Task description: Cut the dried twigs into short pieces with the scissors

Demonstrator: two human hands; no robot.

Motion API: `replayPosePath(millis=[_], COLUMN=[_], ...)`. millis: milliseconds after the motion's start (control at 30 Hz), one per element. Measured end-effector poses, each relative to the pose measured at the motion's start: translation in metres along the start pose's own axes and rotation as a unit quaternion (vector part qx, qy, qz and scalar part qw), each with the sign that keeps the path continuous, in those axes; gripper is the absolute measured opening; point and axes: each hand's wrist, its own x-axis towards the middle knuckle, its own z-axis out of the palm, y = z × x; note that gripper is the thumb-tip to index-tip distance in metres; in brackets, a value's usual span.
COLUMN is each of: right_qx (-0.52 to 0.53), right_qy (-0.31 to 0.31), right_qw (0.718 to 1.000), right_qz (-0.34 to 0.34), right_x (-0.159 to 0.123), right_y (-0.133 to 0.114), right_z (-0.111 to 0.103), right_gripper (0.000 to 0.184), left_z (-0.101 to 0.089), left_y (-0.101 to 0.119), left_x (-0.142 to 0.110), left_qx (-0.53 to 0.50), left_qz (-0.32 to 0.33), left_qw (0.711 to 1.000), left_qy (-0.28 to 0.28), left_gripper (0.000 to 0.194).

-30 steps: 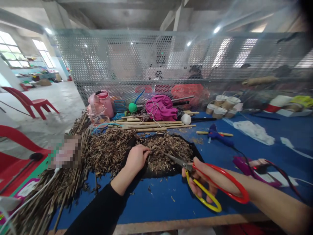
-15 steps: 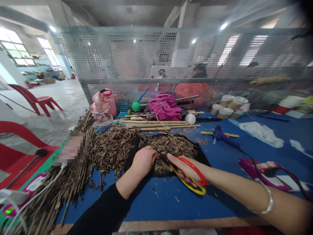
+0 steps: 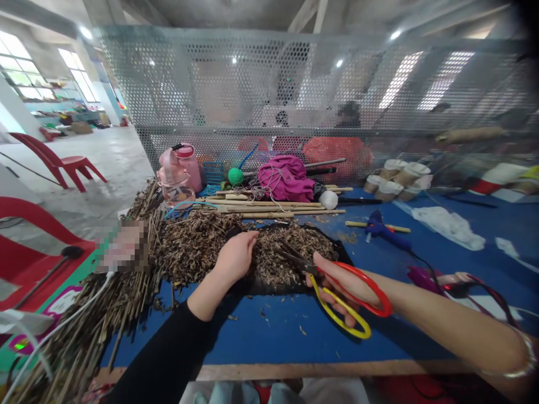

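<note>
My right hand point(image 3: 343, 283) grips a pair of scissors point(image 3: 377, 300) with one red and one yellow handle loop. Their dark blades are parted and point left over a pile of small dried brown pieces point(image 3: 303, 247). That pile lies on a black cloth point(image 3: 343, 255). My left hand point(image 3: 233, 259), in a black sleeve, is over the left edge of the cloth with its fingers pressed together. Whatever may be between those fingertips is hidden. A larger heap of dried, curled plant bits point(image 3: 189, 241) lies left of this hand.
Long dried stalks point(image 3: 113, 303) cover the table's left side beside a red chair point(image 3: 42, 235). Behind the piles are bamboo sticks point(image 3: 269, 207), a magenta cloth point(image 3: 284, 177) and a pink bottle point(image 3: 191, 171). A blue glue gun point(image 3: 381, 229) with a cord lies right. Perforated metal screen point(image 3: 236, 90) stands behind.
My hands have moved apart: the left a little left and up, the right to the right with the scissors. The scissor handles and blades have spread wider. The view has shifted slightly.
</note>
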Motion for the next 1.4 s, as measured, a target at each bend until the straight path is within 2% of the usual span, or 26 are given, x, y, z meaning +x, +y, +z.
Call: replayPosePath(millis=[67, 133, 233, 367, 500, 600, 833, 933, 1100, 1167, 1300, 1400], right_qx=[-0.023, -0.044, -0.051, -0.058, -0.075, -0.070, -0.091, -0.063, 0.027, 0.044, 0.112, 0.203], right_qy=[-0.009, -0.023, -0.039, -0.036, -0.041, -0.037, 0.027, 0.027, -0.045, -0.070, -0.102, -0.079], right_qw=[1.000, 0.999, 0.998, 0.997, 0.996, 0.997, 0.995, 0.998, 0.999, 0.997, 0.985, 0.962], right_qz=[0.009, 0.015, 0.022, 0.040, 0.035, 0.027, -0.009, -0.017, 0.002, 0.001, -0.084, -0.167], right_x=[-0.008, -0.013, -0.009, 0.005, 0.021, 0.029, 0.031, 0.026, 0.005, -0.004, -0.009, -0.005], right_y=[0.004, 0.008, 0.009, -0.004, -0.016, -0.016, -0.004, 0.002, 0.013, 0.018, 0.030, 0.051], right_z=[-0.001, 0.000, 0.003, 0.006, 0.006, 0.005, 0.002, -0.002, -0.003, -0.002, 0.002, 0.008], right_gripper=[0.071, 0.073, 0.074, 0.077, 0.076, 0.074, 0.061, 0.060, 0.069, 0.072, 0.073, 0.071], left_z=[-0.008, -0.011, -0.002, 0.018, 0.030, 0.033, 0.029, 0.030, 0.027, 0.018, -0.004, -0.010], left_y=[-0.002, -0.003, -0.002, 0.000, 0.003, 0.005, 0.003, 0.001, 0.003, 0.007, 0.013, 0.013], left_x=[-0.001, -0.002, -0.002, -0.002, -0.005, -0.007, -0.007, -0.008, -0.008, -0.002, 0.029, 0.061], left_qx=[0.061, 0.096, 0.105, 0.070, 0.014, -0.005, -0.018, -0.021, -0.045, -0.050, 0.020, 0.167], left_qz=[-0.014, -0.023, -0.028, 0.009, 0.048, 0.046, 0.008, -0.007, 0.004, 0.006, -0.006, -0.032], left_qw=[0.998, 0.992, 0.989, 0.994, 0.997, 0.998, 0.999, 1.000, 0.999, 0.999, 0.999, 0.985], left_qy=[-0.033, -0.080, -0.105, -0.085, -0.060, -0.042, -0.031, -0.017, 0.010, 0.018, 0.029, -0.035], left_gripper=[0.035, 0.045, 0.048, 0.029, 0.021, 0.016, 0.007, 0.013, 0.033, 0.035, 0.033, 0.032])
